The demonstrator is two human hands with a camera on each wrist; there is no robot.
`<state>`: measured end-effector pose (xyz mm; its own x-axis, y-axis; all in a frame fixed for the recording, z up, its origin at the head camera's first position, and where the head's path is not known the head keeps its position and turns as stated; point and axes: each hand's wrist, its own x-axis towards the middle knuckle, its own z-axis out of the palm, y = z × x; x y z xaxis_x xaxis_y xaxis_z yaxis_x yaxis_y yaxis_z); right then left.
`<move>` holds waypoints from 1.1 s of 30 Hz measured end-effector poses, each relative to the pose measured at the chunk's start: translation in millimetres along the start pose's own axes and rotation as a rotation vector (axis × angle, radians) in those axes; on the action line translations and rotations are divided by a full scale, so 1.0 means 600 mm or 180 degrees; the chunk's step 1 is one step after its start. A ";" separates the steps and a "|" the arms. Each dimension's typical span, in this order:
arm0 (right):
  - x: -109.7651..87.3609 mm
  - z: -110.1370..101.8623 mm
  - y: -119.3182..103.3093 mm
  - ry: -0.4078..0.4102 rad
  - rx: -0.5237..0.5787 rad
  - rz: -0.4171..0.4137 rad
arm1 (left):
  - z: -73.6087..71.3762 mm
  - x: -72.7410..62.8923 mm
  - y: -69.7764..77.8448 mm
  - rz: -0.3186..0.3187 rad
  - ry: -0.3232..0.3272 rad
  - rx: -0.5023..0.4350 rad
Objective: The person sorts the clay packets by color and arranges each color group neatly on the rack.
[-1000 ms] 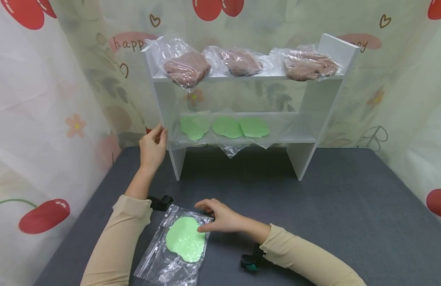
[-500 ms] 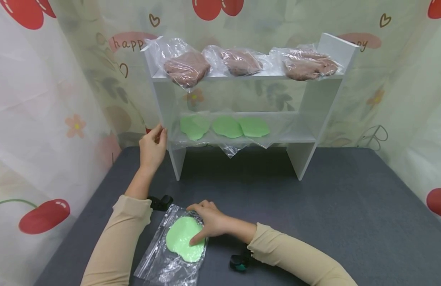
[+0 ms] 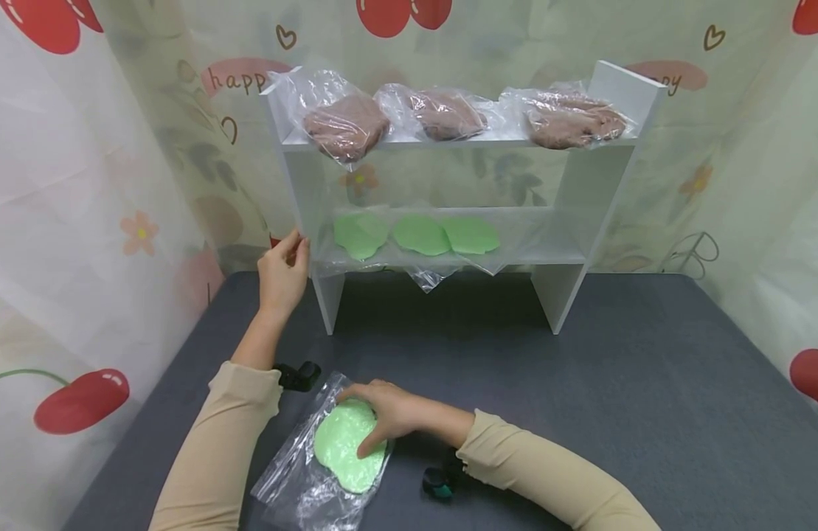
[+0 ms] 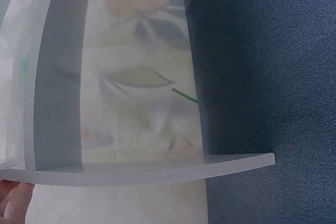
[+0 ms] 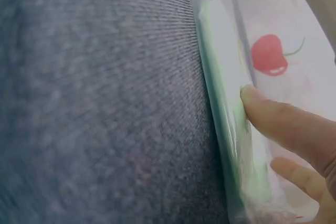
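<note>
A flat green slab in a clear plastic bag lies on the dark table at the front. My right hand grips it at the right side, thumb across the top face and fingers around the far edge. The right wrist view has the thumb pressing the bagged slab close to the table. My left hand holds the left side panel of a white shelf, fingers curled. Its fingertips show against the panel in the left wrist view.
Several bagged brown lumps sit on the upper board. Bagged green slabs lie along the lower board, bag corners hanging over its edge. Patterned curtains enclose the table. A thin wire stands behind at right.
My right hand has moved left over the bagged slab and taken hold of it. The bag has turned and shifted slightly right. My left hand has stayed at the shelf.
</note>
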<state>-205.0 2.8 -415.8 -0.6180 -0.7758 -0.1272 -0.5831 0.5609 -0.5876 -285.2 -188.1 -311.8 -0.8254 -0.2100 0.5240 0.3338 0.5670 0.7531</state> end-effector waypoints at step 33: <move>-0.108 -0.093 0.051 0.0046 0.1622 -0.0317 | 0.003 0.001 -0.006 0.0045 0.0039 0.0020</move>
<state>-212.4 86.4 -381.0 -0.5820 -0.8121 -0.0418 -0.3110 0.2698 -0.9113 -287.8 -188.9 -315.0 -0.8150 -0.2115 0.5395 0.3425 0.5751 0.7429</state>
